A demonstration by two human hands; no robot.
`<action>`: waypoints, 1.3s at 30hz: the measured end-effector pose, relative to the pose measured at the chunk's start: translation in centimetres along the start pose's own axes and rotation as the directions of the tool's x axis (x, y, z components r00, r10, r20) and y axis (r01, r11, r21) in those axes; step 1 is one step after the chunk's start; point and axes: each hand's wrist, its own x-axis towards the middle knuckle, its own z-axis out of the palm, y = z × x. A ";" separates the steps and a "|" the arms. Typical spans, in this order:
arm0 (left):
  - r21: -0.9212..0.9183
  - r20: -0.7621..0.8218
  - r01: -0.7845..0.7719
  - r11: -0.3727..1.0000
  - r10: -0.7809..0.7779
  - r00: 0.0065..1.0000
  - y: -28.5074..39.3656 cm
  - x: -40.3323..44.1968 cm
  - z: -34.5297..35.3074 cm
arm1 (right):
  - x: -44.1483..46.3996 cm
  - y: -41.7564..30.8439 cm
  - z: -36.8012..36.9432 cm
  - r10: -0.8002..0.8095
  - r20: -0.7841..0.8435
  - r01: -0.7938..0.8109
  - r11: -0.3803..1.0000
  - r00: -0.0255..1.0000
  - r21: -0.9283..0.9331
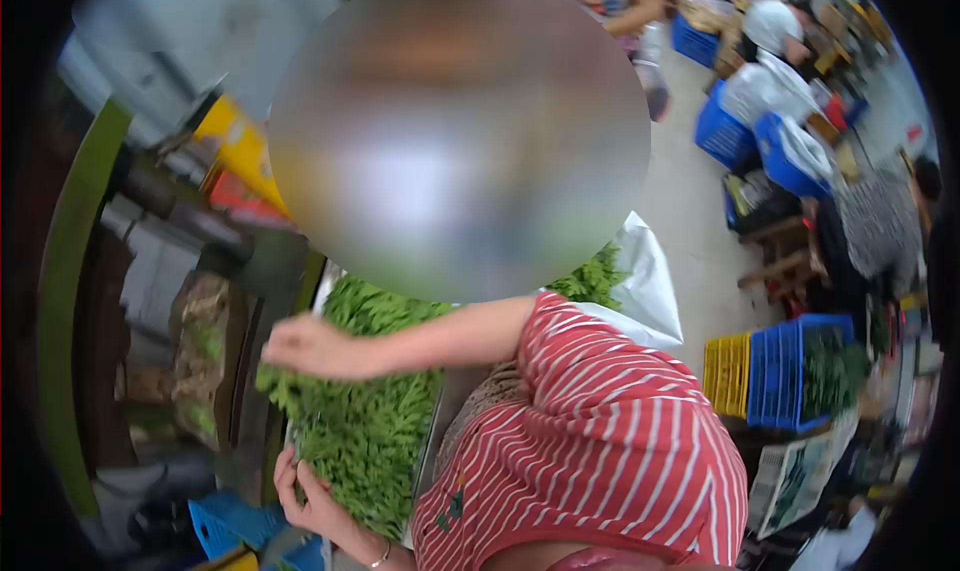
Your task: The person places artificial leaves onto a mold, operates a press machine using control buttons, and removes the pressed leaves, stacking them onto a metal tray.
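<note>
A long bed of bright green leafy vegetables (375, 411) lies in front of my body in a shallow metal-edged tray or bench. My right hand (315, 348) reaches across it from the striped sleeve, blurred by motion. Its fingers are curled over a tuft of leafy greens (277, 386) that hangs below them at the far edge. Lower down, my left hand (308, 493), with a bracelet at the wrist, is beside the near end of the greens. Its fingers are bent and apart, close to the leaf edges. Whether they touch a stem is too small to tell.
Beyond the bed stands a brown box with produce (205, 356). A blue crate (235, 521) is at lower left. White plastic sheeting (645, 281) covers the upper right end. Stacked blue baskets (775, 371) and a yellow basket (727, 374) stand behind on the floor. A large blurred oval hides the top centre.
</note>
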 end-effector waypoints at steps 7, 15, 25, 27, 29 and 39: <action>-0.113 0.061 0.189 0.975 -0.183 0.981 2.2 1.0 -1.8 | 1.5 -3.1 2.6 -0.045 0.586 0.174 0.971 0.809 -0.166; -0.164 -0.132 0.060 0.985 -0.083 0.988 -0.2 2.5 -2.7 | 4.4 -5.3 5.9 0.210 0.758 -0.006 0.965 0.618 -0.262; -0.250 -0.108 0.141 0.958 -0.172 0.979 -3.1 4.7 -2.7 | 17.2 -2.0 11.6 -0.122 0.520 0.427 0.740 0.845 -0.520; -0.274 -0.100 0.189 0.943 -0.224 0.970 -3.7 5.1 -2.7 | 19.3 -0.5 13.1 0.039 0.474 0.335 0.658 0.879 -0.674; -0.261 -0.098 0.241 0.935 -0.274 0.957 -4.3 5.5 -2.9 | 20.9 3.5 14.3 -0.219 0.479 0.508 0.579 0.850 -0.637; -0.288 -0.086 0.313 0.905 -0.350 0.933 -6.6 6.8 -3.1 | 22.6 6.6 15.8 0.125 0.616 0.434 0.602 0.778 -0.670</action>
